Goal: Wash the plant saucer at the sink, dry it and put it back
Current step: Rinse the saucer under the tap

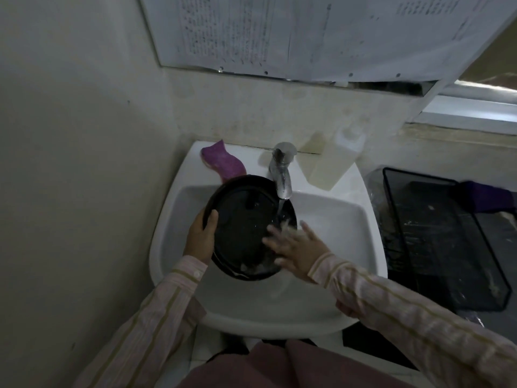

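Left grip (201, 238) closes on the rim of the black plant saucer (243, 219), thumb hooked over the near-left edge and the fingers hidden behind it, holding the saucer tilted over the white sink (349, 219) so that its hollow side faces up toward the camera. Right grip (293, 250) lies spread and flat against the lower right of the saucer's inside, fingers splayed and blurred, clasping nothing. Water runs from the chrome tap (282, 170) in a thin stream onto the saucer's right side, just above the right fingers, and a little cloudy water and foam collects along the saucer's low front edge. The saucer's upper edge reaches up beside the tap spout and partly covers a purple sponge (221, 161) that lies on the sink's back ledge, left of the tap. A pale translucent bottle (335, 161) stands on the ledge to the right of the tap, leaning toward the wall. Both arms wear pink striped sleeves (405, 312) buttoned at the wrists. To the right of the sink sits a black wire-mesh rack (447, 247), and a purple cloth (489, 196) drapes over its far right corner. Above the sink, sheets of printed paper (307, 35) hang on the wall, the print too blurred to read.
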